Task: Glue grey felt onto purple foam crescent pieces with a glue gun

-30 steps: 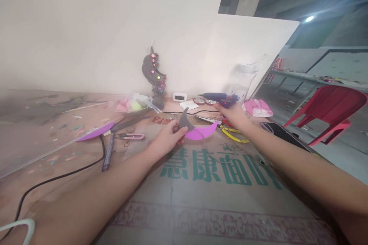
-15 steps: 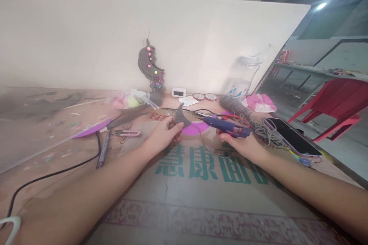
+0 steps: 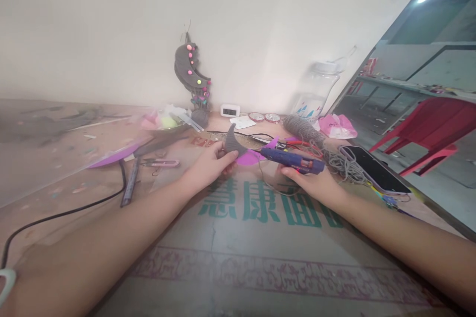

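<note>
Between the thumb and fingers of my left hand (image 3: 212,163) is a crescent (image 3: 234,142), its near end wound in grey yarn and the rest bare purple. My right hand (image 3: 316,184) grips a blue glue gun (image 3: 292,160), its nozzle pointing left at the crescent where the grey winding ends; whether it touches, I cannot tell. A loose grey strand loops from the crescent over the printed sheet. Behind my right hand lies a grey yarn hank (image 3: 305,130), partly unwound.
A finished grey crescent with pompoms (image 3: 189,67) hangs on the wall. At left lie thread snips (image 3: 161,163) and a marker (image 3: 131,183). A small clock (image 3: 230,110), a clear bottle (image 3: 316,91) and a pink bag (image 3: 337,126) stand at the back. A phone (image 3: 375,169) lies at right.
The glue gun's nozzle has come closer to the crescent, and more of the crescent's purple tip shows. The whole view has shifted slightly. Both holds are unchanged.
</note>
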A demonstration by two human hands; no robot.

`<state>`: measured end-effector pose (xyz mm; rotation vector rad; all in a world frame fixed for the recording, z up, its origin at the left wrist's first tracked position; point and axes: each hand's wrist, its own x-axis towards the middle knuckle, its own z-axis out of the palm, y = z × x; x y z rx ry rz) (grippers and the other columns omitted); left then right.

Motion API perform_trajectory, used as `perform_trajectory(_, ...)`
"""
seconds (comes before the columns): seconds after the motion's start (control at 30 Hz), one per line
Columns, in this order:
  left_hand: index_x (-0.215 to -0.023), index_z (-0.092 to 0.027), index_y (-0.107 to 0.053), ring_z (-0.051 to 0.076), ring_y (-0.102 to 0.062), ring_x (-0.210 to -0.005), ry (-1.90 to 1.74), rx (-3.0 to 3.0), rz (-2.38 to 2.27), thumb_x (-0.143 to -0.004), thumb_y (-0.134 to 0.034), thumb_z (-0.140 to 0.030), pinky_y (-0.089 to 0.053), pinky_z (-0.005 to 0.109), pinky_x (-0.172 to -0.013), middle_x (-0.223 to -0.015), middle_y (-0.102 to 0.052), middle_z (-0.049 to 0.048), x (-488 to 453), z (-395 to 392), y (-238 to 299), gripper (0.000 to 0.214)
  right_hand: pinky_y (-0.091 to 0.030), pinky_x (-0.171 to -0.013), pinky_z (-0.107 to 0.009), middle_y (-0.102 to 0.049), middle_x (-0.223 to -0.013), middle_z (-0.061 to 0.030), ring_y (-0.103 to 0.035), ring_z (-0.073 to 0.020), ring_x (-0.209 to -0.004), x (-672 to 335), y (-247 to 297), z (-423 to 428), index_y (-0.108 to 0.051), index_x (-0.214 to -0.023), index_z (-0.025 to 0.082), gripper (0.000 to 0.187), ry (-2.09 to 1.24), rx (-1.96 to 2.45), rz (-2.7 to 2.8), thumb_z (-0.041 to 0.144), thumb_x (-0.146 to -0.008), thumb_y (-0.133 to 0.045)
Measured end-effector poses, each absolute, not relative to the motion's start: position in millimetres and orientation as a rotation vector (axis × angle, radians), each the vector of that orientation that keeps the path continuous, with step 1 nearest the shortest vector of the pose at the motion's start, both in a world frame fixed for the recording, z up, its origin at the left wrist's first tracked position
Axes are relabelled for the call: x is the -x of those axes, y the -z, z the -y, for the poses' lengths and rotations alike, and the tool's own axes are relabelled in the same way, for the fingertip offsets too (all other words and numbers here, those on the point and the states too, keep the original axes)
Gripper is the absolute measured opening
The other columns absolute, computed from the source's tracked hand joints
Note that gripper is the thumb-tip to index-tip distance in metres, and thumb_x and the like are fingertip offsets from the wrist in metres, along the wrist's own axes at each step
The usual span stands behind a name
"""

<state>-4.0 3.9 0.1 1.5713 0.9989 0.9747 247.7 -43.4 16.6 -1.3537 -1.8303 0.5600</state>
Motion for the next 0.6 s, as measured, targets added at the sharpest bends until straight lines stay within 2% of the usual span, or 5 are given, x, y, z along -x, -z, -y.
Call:
perform_trajectory(0.1,-0.080,-0.018,-0.048,0.010,-0.054,-0.055,-0.965,-1.580,-1.025,-0.081,-0.057,-0.044,-0.042,0.022,-0.052,-0.068,-0.060,-0.0012,2.4,-0.8,-5.4,0.027,-0.051,-0.078,-0.037,-0.068,-0.086,-0.0049,-0.064,-0.0234,-0.084,-246.8,-19.0,43.9,-0.060,-0.088,0.022,0.026,-0.624,1.336,1.867,0.045,-0.075,-0.064)
perform_trajectory(0.23,-0.079,-0.018,-0.047,0.009,-0.052,-0.054,-0.951,-1.576,-1.042,-0.081,-0.058,-0.041,-0.040,0.021,-0.051,-0.066,-0.059,-0.0017,0.7,2.5,-10.8,0.026,-0.051,-0.076,-0.036,-0.067,-0.081,-0.0039,-0.063,-0.0227,-0.080,-248.9,-15.7,41.5,-0.060,-0.083,0.022,0.023,-0.531,1.359,1.886,0.043,-0.075,-0.065)
perform_trajectory(0.37,-0.082,-0.018,-0.049,0.009,-0.052,-0.055,-0.950,-1.575,-1.032,-0.081,-0.058,-0.042,-0.041,0.021,-0.051,-0.067,-0.059,-0.0014,1.5,1.0,-8.7,0.026,-0.052,-0.076,-0.035,-0.068,-0.086,-0.0048,-0.064,-0.0233,-0.084,-249.7,-11.3,39.0,-0.061,-0.087,0.021,0.025,-0.474,1.405,1.872,0.042,-0.074,-0.065)
perform_trajectory(0.6,-0.086,-0.017,-0.052,0.010,-0.054,-0.057,-0.948,-1.613,-0.986,-0.081,-0.056,-0.045,-0.043,0.022,-0.053,-0.070,-0.060,-0.0005,4.3,-1.2,-4.1,0.029,-0.054,-0.073,-0.034,-0.070,-0.080,-0.0027,-0.067,-0.0217,-0.078,-244.7,-12.5,41.3,-0.062,-0.087,0.022,0.021,-0.495,1.380,1.822,0.038,-0.074,-0.066)
